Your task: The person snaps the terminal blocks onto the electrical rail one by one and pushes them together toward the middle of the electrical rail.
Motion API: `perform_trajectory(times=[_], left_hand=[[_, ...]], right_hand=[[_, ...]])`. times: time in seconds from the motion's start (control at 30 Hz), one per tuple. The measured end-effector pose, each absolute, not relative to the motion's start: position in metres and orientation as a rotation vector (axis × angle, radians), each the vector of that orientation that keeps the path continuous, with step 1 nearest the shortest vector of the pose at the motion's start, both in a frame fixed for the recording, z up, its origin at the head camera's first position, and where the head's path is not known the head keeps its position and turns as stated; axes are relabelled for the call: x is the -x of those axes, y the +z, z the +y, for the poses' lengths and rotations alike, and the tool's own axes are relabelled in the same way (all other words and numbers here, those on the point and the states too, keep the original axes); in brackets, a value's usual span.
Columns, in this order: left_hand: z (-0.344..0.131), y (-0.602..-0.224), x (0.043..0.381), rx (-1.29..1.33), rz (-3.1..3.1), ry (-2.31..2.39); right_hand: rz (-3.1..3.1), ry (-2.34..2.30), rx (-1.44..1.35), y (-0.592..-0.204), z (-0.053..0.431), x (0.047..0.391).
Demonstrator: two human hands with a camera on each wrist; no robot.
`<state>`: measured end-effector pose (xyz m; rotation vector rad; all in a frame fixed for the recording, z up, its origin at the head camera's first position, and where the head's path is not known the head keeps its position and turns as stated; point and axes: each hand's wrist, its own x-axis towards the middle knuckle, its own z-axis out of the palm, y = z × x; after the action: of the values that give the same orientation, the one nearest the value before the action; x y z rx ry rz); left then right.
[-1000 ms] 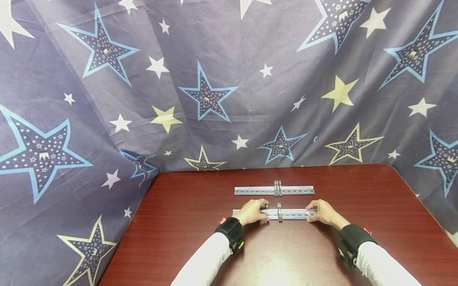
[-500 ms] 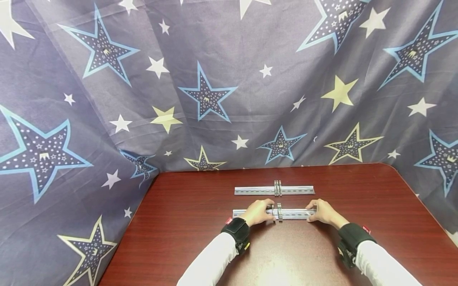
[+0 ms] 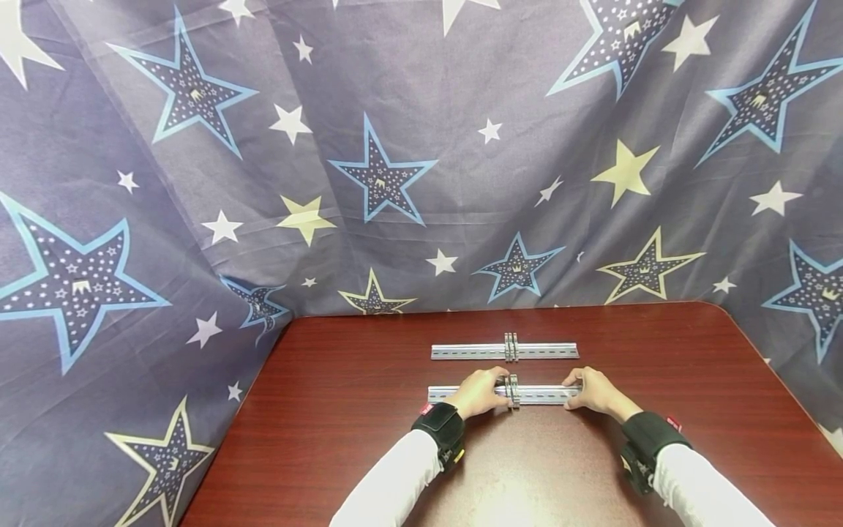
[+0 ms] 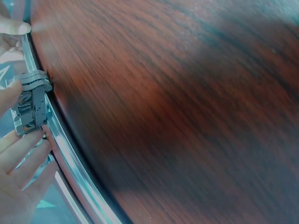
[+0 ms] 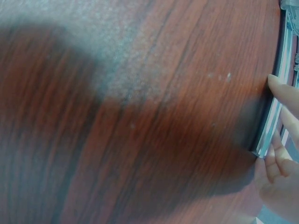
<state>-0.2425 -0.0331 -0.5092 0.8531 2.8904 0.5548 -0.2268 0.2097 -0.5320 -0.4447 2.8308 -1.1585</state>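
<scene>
A metal DIN rail [image 3: 543, 395] lies across the table in front of me, with grey terminal blocks [image 3: 514, 391] standing near its middle. My left hand [image 3: 476, 393] pinches one of these blocks from front and back, right up against its neighbour on the right. In the left wrist view the thumb and fingertips bracket the terminal block [image 4: 31, 112], which sits over the rail [image 4: 70, 154]; whether it is clipped on cannot be told. Around the rail's right end my right hand [image 3: 596, 391] grips with thumb and fingers, as the right wrist view confirms on the rail [image 5: 267, 130].
Behind, a second DIN rail [image 3: 467, 352] lies parallel, bearing a small group of terminal blocks [image 3: 511, 347] at its middle. The reddish wooden table [image 3: 356, 366] ends at a star-patterned curtain [image 3: 408, 249] at the back and left.
My left hand has slid rightward along the near rail with its terminal block, closing the gap to the block in the middle. The right hand has stayed on the rail's end.
</scene>
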Motion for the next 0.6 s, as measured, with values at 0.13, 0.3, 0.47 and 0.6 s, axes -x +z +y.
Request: perform_trajectory(times=[0.13,0.3,0.47,0.6], left_hand=[[-0.0315,-0.5096,0.2424,-0.863,2.895,0.556],[-0.0307,-0.5100,0.2426,-0.864,2.887,0.568],[-0.0330,-0.5101,0.2423,-0.882,2.866,0.593],[-0.0383,-0.5096,0.2417,-0.899,2.863,0.575]], right_hand=[[2.829,-1.169,0.458,-0.5323,0.2101,0.2269],[2.825,-1.176,0.463,-0.5318,0.2103,0.2268],[2.838,-1.162,0.471,-0.5296,0.2089,0.2259],[2.899,-1.076,0.529,-0.5288,0.2073,0.2263]])
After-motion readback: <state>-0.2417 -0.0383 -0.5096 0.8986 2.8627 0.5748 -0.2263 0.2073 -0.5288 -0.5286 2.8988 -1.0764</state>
